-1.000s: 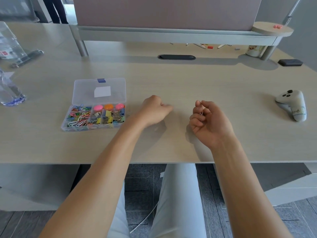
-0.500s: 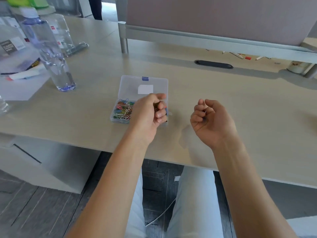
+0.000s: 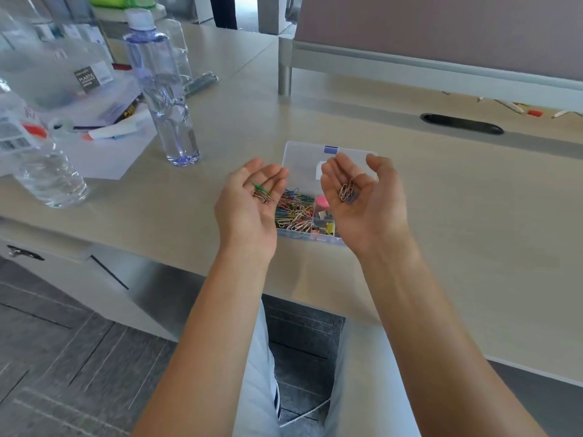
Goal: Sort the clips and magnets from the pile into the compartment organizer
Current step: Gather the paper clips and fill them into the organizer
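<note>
Head view: the left hand (image 3: 252, 200) and right hand (image 3: 356, 197) are held palm-up above the clear plastic compartment organizer (image 3: 310, 197) on the pale wood desk (image 3: 441, 216), fingers relaxed and cupped. The left palm carries small metal paper clips with one green (image 3: 262, 193); the right carries copper-coloured wire paper clips (image 3: 347, 190), long axes running roughly fingertips-to-wrist. The organizer lid lies open, away from the person.

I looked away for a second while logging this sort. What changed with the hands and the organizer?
Both fists turned palm up and opened above the organizer: the left hand now shows a few paper clips, one green, and the right hand shows another small bunch. Nothing was dropped yet. The organizer stayed open on the desk, already holding clips.
</note>
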{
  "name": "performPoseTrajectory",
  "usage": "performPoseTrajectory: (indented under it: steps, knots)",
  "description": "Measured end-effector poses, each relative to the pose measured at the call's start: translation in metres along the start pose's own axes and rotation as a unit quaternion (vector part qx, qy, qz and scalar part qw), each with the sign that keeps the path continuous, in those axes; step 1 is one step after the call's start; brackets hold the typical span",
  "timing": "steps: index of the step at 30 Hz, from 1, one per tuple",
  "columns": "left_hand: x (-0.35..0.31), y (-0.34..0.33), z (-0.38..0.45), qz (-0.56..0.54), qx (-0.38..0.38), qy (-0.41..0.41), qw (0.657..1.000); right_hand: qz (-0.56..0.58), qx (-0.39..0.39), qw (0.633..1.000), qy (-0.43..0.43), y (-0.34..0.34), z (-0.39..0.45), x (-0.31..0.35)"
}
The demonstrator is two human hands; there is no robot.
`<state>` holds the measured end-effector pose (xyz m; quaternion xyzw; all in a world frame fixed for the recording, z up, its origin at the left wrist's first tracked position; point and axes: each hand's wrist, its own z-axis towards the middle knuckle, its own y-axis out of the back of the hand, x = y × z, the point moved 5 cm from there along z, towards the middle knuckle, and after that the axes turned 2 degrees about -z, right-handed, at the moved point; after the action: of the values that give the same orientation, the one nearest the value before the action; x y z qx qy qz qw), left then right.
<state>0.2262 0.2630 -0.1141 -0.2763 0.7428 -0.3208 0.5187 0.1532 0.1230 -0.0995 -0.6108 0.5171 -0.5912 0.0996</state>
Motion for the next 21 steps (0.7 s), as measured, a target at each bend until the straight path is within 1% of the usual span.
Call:
performPoseTrajectory:
  steps: [2, 8, 16, 21]
  knots:
    - [0.001, -0.001, 0.007, 0.011, 0.0, -0.008, 1.0, -0.013, -0.011, 1.0, 0.011, -0.001, 0.006, -0.004]
    - [0.006, -0.011, 0.028, 0.041, 0.031, -0.018, 0.999, -0.041, -0.033, 0.998, 0.03, -0.009, 0.023, -0.01]
    - [0.014, -0.022, 0.051, 0.045, 0.034, -0.016, 0.998, -0.111, -0.06, 0.991, 0.033, -0.026, 0.035, -0.023]
    - [0.018, -0.019, 0.053, 0.056, 0.032, -0.021, 0.998, -0.131, -0.066, 0.988, 0.044, -0.025, 0.038, -0.026]
